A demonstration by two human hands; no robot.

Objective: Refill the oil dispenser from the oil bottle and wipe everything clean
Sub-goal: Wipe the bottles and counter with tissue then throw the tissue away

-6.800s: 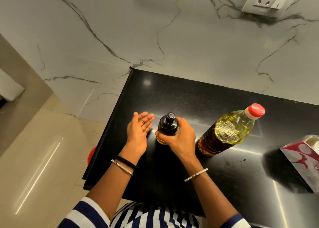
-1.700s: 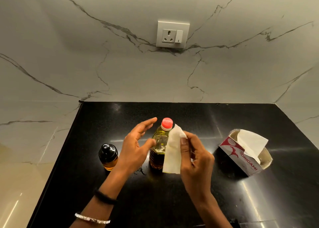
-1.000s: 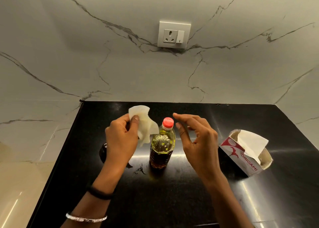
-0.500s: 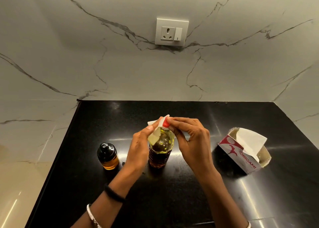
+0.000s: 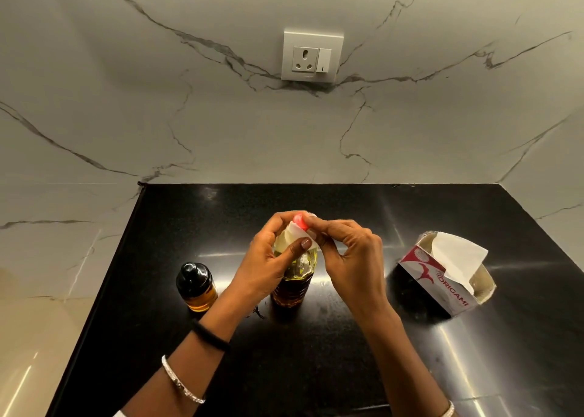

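Observation:
The oil bottle (image 5: 295,282) stands upright at the middle of the black counter (image 5: 316,353), red cap on. A white tissue (image 5: 295,231) is wrapped around its neck and shoulder. My left hand (image 5: 268,258) presses the tissue against the bottle's shoulder, thumb across the front. My right hand (image 5: 347,255) pinches the tissue at the cap with its fingertips. The oil dispenser (image 5: 196,285), a small glass jar with a black top and amber oil, stands to the left of my left wrist, untouched.
An opened tissue box (image 5: 442,285) with a sheet sticking up stands at the right. Small dark smears lie on the counter by the bottle's base (image 5: 259,312). The counter's left edge drops to the floor. A wall socket (image 5: 311,56) sits above.
The tissue passed from my right hand to my left, then went onto the bottle's neck. Both hands have closed tighter around the cap and shoulder since half a second ago.

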